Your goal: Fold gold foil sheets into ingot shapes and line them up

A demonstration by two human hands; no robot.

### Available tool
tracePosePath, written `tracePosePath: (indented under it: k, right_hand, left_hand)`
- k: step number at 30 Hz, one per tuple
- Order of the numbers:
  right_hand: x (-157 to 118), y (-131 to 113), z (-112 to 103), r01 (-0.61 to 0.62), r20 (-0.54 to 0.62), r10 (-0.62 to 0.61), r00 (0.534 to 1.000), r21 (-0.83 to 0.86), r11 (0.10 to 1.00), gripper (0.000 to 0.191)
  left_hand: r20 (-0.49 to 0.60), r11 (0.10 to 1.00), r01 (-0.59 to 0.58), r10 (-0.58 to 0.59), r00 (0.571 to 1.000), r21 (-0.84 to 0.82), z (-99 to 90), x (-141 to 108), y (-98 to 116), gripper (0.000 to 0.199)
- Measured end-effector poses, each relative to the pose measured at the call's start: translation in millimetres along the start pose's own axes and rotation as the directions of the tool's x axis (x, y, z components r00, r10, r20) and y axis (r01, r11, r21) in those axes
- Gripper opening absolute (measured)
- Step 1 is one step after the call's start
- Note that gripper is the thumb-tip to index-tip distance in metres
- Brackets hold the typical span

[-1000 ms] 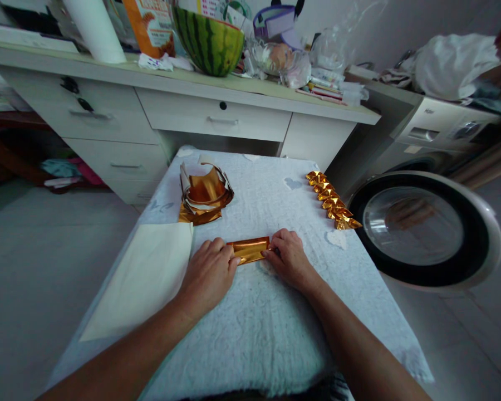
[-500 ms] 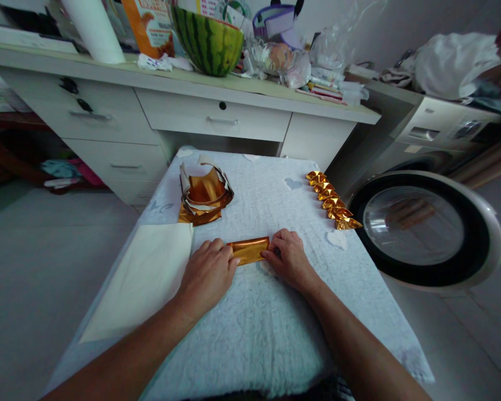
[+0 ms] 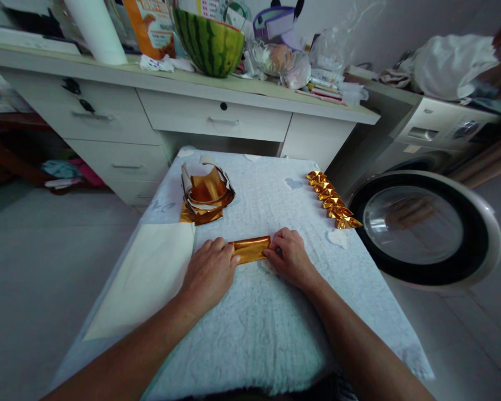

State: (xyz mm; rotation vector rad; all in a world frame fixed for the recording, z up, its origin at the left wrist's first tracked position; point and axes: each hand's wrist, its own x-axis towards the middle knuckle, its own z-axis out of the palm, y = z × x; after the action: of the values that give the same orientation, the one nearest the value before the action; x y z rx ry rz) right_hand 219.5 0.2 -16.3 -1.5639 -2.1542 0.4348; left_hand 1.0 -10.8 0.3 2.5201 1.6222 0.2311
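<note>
A strip of shiny gold foil paper (image 3: 251, 250), folded or rolled along its far edge, lies low over the cloth between my two hands. My left hand (image 3: 214, 266) pinches its left end, thumb toward me and fingers curled over. At the right end, my right hand (image 3: 289, 253) grips it with bent fingers and thumb. Beyond my left hand sits a loose curled stack of gold foil sheets (image 3: 206, 192) with pale backs. A row of folded gold foil pieces (image 3: 332, 200), nested together, lies along the table's right side.
Pale paper (image 3: 144, 278) lies at the left of the cloth-covered table (image 3: 267, 184). Behind stands a white drawer counter (image 3: 217, 120) bearing a cut watermelon (image 3: 209, 42), a paper roll (image 3: 96, 33) and bags. An open washing machine door (image 3: 426, 228) juts out at the right.
Almost nothing differs. Both hands keep hold of the foil strip, and the whole view has shifted very slightly.
</note>
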Motion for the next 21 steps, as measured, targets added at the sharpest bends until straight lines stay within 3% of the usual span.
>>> tracePosePath:
  k: [21]
  right_hand:
    - [-1.4,-4.6,-4.3,0.006,0.0,-0.006,1.0,0.003,1.0,0.015]
  left_hand:
    - [0.013,1.0,0.026,-0.026,1.0,0.008,-0.7,1.0,1.0,0.026]
